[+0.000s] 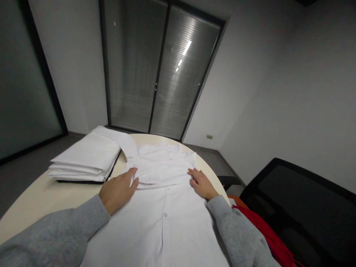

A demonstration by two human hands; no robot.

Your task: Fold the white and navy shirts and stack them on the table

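A white button-up shirt (pixel 180 222) is spread over the table, its button line running up the middle. Across its upper part the cloth lies in a doubled layer with a loose lower edge. My left hand (pixel 119 189) rests at the left side of that layer, thumb apart from the fingers. On the opposite side, my right hand (pixel 202 184) lies on the shirt with its fingers spread. Neither hand visibly grips the cloth. One white sleeve (pixel 126 142) extends up to the left, over the corner of a stack of folded white cloth (pixel 89 154).
The round cream table (pixel 75 196) carries the stack, with a black edge showing under it. To the right stands a black mesh chair (pixel 303 200), with red cloth (pixel 264 230) beside my right sleeve. Glass panels with blinds (pixel 161 74) stand behind the table.
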